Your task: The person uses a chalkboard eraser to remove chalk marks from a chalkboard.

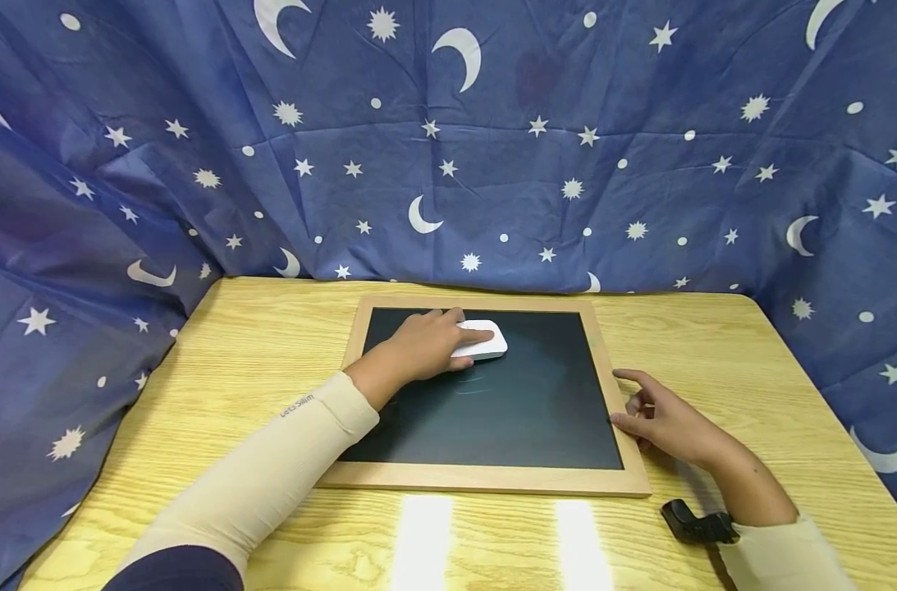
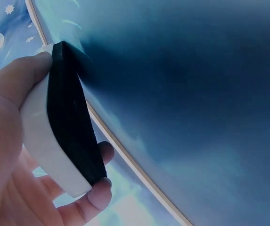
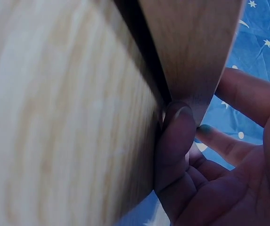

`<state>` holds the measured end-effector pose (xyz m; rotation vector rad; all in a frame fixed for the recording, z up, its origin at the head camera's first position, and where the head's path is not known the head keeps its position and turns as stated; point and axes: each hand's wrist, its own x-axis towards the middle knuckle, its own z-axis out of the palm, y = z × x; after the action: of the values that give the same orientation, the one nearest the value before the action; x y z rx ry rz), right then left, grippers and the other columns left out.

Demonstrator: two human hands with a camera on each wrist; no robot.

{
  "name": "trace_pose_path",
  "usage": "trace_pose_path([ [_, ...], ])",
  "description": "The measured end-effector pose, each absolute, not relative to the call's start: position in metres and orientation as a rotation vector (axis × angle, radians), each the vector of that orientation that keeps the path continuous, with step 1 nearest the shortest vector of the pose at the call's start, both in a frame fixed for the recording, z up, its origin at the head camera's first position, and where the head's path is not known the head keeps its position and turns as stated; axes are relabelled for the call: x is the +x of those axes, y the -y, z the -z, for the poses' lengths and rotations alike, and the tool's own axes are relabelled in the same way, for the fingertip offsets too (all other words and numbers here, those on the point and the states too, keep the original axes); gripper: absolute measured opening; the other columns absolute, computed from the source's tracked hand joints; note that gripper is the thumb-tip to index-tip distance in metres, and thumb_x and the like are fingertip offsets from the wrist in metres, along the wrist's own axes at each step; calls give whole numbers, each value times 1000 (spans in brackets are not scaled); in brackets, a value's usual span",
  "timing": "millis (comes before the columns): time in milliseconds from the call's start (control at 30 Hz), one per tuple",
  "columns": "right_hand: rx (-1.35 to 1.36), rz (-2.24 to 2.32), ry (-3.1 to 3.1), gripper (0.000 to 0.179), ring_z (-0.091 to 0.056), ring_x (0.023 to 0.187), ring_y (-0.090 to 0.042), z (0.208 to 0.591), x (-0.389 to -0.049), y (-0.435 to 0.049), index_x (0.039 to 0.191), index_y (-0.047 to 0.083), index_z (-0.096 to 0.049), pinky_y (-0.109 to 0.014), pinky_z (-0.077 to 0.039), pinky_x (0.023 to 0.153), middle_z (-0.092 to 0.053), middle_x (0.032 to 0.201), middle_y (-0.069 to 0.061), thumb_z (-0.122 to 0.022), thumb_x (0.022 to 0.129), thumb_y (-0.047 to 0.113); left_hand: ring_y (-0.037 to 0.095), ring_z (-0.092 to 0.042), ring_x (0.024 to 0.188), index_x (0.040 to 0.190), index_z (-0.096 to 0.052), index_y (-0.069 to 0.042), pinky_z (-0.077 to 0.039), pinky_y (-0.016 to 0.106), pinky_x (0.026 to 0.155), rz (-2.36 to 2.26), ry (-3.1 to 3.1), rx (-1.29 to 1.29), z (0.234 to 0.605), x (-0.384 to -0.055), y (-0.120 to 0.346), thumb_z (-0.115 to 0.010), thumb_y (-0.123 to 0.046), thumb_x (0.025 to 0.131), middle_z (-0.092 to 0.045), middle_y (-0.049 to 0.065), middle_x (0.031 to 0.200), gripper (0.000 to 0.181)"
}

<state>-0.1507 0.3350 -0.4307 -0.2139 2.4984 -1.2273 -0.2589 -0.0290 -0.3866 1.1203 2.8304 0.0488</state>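
Navy sleeve [image 1: 178, 570] nearest; w/ L grip [image 1: 424, 345] we pinch white chalkboard eraser [image 1: 485, 346], R grip [image 1: 665, 423] pinching edge of wood-framed chalkboard [image 1: 537, 419]; mostly wiped, we'd judge, few faint marks [image 1: 471, 393] left.

A big blue cloth [image 1: 507, 98] hung behind a yellow wooden table [image 1: 714, 353] and came down on both sides of it. The cloth had lots of folds and wrinkles. All over it were white moons [image 1: 472, 56], pointy stars [image 1: 663, 36], spiky suns [image 1: 383, 25] and little round dots [image 1: 590, 20]. The table had wavy lines in its wood and round corners at the back. Two bright shiny patches [image 1: 422, 542] lay side by side near its front.
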Motion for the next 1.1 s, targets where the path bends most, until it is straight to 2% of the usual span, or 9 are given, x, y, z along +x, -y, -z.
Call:
trace_pose_path([
  [167, -212, 1224, -2498, 78, -53, 69, -17, 429, -150, -334, 156, 1, -17, -31, -50, 59, -51, 91, -13, -65, 98, 23, 30, -61, 109, 146, -50, -42, -54, 49, 85, -25, -2856, 1100, 383, -254, 51, -61, -41, 99, -57, 10, 131, 48],
  [433, -218, 1229, -2493, 79, -53, 68, -17, 429, -148, -334, 157, 1, -16, -31, -50, 59, -52, 91, -13, -65, 98, 24, 33, -64, 101, 145, -52, -39, -54, 51, 81, -42, -2909, 1082, 385, -243, 96, -63, -39, 98, -60, 12, 127, 48],
  [633, -208, 1227, -2483, 80, -54, 69, -17, 430, -148, -332, 157, 1, -16, -31, -51, 60, -52, 91, -13, -65, 98, 24, 32, -64, 95, 143, -55, -38, -54, 49, 73, -45, -2941, 1075, 388, -230, 123, -64, -40, 97, -60, 12, 123, 48],
  [1100, -219, 1236, -2491, 79, -52, 69, -16, 431, -148, -333, 156, 1, -17, -30, -49, 59, -51, 91, -13, -65, 98, 23, 32, -64, 93, 144, -55, -35, -54, 49, 74, -87, -2936, 1134, 389, -236, 109, -64, -38, 98, -61, 13, 123, 48],
])
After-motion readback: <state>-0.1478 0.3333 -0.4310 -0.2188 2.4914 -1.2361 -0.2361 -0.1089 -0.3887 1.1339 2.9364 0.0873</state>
